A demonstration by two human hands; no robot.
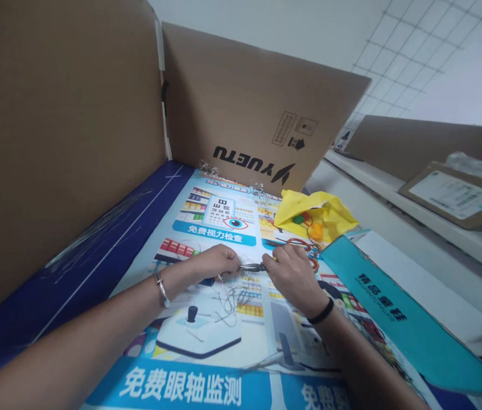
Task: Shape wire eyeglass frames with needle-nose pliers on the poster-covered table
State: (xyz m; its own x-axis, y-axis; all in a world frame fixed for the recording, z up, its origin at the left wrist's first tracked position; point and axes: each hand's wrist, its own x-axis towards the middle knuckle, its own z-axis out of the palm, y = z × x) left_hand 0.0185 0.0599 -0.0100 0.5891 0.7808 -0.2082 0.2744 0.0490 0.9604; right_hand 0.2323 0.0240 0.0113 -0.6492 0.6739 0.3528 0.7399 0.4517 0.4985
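My left hand point(213, 265) and my right hand point(292, 273) meet above a printed poster point(206, 387) on the table. Both are closed in a pinch on a small metal piece point(252, 266) held between them, which looks like a wire or small pliers; I cannot tell which. Thin loose wires point(232, 299) lie on the poster just below the hands. My left wrist carries a silver bangle, my right a black band.
Cardboard walls point(53, 142) stand at the left and back point(258, 114). A yellow bag point(313, 213) with coloured bits and rubber bands point(309, 247) lies behind my right hand. A teal strip point(394, 313) runs at the right, and a parcel point(454, 196) sits on a white ledge.
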